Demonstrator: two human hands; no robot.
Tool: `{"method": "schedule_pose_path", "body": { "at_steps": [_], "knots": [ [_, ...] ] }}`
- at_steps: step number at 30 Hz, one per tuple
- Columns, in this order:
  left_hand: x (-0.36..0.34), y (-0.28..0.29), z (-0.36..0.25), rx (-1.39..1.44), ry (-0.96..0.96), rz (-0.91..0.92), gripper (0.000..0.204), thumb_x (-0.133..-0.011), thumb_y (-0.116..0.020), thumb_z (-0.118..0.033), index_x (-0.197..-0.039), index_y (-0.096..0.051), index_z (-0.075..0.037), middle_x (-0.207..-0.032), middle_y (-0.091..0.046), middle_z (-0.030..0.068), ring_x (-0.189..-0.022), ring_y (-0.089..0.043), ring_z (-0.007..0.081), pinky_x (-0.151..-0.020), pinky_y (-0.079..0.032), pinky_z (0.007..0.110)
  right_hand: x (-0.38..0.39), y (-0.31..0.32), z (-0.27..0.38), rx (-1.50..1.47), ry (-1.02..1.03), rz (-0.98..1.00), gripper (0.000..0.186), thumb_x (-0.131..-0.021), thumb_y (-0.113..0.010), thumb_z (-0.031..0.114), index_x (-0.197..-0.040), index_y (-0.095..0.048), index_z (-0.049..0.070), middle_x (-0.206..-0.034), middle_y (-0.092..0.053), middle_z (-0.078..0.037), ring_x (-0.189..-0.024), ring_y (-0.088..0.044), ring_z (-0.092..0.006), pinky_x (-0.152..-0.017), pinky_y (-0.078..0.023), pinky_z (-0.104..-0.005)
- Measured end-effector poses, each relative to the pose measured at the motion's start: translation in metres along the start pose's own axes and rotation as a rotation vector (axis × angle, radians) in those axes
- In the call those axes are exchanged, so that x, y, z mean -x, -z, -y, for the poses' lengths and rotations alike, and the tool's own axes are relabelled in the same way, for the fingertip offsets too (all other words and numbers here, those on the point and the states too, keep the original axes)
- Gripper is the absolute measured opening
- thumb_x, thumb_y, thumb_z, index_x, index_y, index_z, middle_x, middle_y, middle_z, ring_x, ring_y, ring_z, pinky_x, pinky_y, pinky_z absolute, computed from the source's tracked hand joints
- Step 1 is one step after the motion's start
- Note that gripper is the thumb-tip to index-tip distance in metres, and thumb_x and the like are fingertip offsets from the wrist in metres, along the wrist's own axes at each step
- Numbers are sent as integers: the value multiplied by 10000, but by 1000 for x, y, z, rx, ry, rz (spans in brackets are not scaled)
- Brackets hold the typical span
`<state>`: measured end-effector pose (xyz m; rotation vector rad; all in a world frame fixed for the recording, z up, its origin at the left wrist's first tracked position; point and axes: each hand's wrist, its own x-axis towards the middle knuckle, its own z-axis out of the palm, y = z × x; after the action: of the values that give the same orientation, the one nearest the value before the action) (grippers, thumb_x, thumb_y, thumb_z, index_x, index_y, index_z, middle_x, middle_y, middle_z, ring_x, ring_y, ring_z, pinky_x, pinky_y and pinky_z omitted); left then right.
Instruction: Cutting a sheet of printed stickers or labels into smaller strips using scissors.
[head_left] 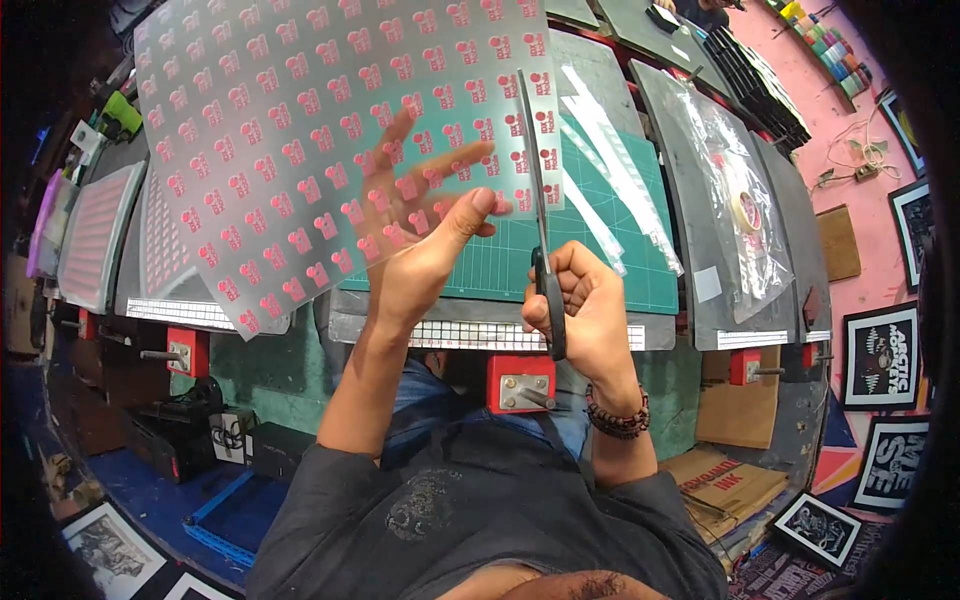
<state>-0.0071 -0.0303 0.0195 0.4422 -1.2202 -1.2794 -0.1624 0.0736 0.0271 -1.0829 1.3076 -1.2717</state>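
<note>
A large translucent plastic sheet [290,145] printed with rows of small pink-red marks spreads over the left and middle of the work surface. My left hand [420,265] holds it near its lower right part, thumb on top and fingers beneath, showing blurred through the film. In my right hand [592,305] are scissors [557,335] with black handles, gripped by the fingers. Their long blades point away from me along the sheet's right side, between the last two columns of marks. Under the sheet lies a green cutting mat [470,285], with several cut strips [625,180] on its right.
Dark boards [665,130] stand side by side, with red brackets [520,382] below their front edges. On the right board, clear plastic wrap [765,265] lies with a tape roll [746,212]. A person [705,12] is at the far right. Framed pictures [880,355] line the right side.
</note>
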Motion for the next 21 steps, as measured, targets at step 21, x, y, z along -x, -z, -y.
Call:
{"method": "schedule_pose_path", "body": {
  "at_steps": [21],
  "knots": [
    [2, -5, -8, -66, 32, 48, 759, -925, -698, -48, -1526, -237, -98, -1231, -638, 247, -867, -728, 243, -686, -597, 301, -11, -7, 5, -22, 57, -67, 356, -790, -865, 146, -908, -555, 17, -725, -641, -5, -630, -572, -11, -551, -449, -164]
  ]
}}
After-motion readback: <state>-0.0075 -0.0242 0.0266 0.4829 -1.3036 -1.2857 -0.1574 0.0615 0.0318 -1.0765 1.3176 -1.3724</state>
